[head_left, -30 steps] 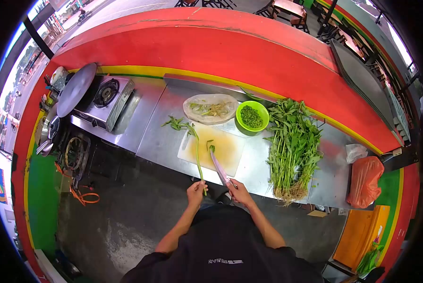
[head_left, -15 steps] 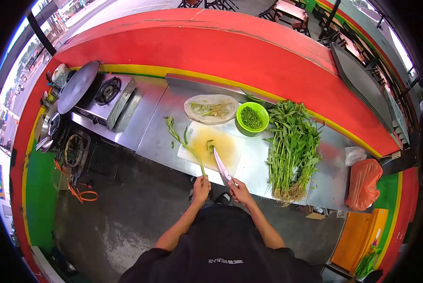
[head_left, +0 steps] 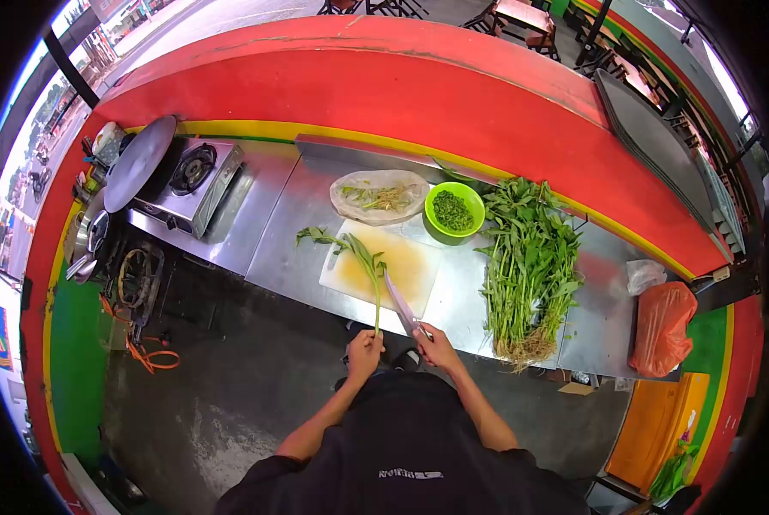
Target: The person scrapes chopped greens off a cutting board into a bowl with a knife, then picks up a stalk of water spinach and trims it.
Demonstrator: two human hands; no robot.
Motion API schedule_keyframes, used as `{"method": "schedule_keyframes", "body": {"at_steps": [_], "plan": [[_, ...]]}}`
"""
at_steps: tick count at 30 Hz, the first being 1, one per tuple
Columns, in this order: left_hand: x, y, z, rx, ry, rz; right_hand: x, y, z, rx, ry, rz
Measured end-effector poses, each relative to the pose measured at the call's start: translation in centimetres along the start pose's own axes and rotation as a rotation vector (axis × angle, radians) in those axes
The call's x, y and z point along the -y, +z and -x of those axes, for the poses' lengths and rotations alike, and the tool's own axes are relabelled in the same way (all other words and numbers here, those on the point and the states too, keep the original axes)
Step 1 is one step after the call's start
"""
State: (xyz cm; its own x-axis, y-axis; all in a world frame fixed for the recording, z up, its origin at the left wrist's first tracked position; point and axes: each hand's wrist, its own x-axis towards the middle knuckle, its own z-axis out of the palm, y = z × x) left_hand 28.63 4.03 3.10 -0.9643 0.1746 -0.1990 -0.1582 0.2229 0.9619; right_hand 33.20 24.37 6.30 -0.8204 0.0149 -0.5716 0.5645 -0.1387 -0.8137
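Note:
My left hand (head_left: 365, 353) is closed round the lower end of a leafy green stem (head_left: 373, 268), whose leaves reach up and left over the cutting board. In my right hand (head_left: 435, 347) is a kitchen knife (head_left: 399, 300), its tip pointing away from me beside the stem's leaves. The pale cutting board (head_left: 410, 262), stained yellow in the middle, lies under both near the counter's front edge. Behind it stand a lime-green bowl (head_left: 477, 225) of chopped greens (head_left: 453, 211) and a clear plastic bag (head_left: 343, 202) with stem and root scraps.
A large bunch of leafy greens (head_left: 529, 266) with roots lies to the right on the steel counter (head_left: 273, 236). Further right sits a red plastic bag (head_left: 664, 330). A gas stove (head_left: 197, 184) and a big round lid (head_left: 142, 163) are at the left; a red wall (head_left: 402, 94) runs behind.
My left hand has shifted slightly, bringing the stem rightward so its leaves lie over the board by the knife tip. The knife stays in my right hand, nearly in place.

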Motion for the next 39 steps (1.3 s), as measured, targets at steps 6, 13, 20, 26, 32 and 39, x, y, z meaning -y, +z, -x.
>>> {"method": "schedule_keyframes", "body": {"at_steps": [6, 13, 20, 26, 32, 39], "plan": [[0.6, -0.6, 0.8, -0.121, 0.093, -0.061, -0.4, 0.3, -0.4, 0.008, -0.037, 0.133], [0.0, -1.4, 1.1, -0.136, 0.089, -0.16, -0.2, 0.8, -1.2, 0.036, -0.054, 0.205], [-0.4, -1.7, 1.3, -0.112, 0.122, -0.22, 0.1, 0.9, -0.9, 0.043, -0.057, 0.246], [0.7, -1.6, 1.4, -0.08, 0.079, -0.269, 0.3, 1.4, -0.5, 0.016, 0.018, 0.241], [1.0, -1.5, 1.1, -0.043, 0.114, -0.252, -1.6, 1.9, -1.5, -0.13, -0.117, 0.454], [0.3, -1.7, 1.2, -0.039, 0.103, -0.066, -2.7, 2.0, -2.0, -0.179, -0.17, 0.479]]}}
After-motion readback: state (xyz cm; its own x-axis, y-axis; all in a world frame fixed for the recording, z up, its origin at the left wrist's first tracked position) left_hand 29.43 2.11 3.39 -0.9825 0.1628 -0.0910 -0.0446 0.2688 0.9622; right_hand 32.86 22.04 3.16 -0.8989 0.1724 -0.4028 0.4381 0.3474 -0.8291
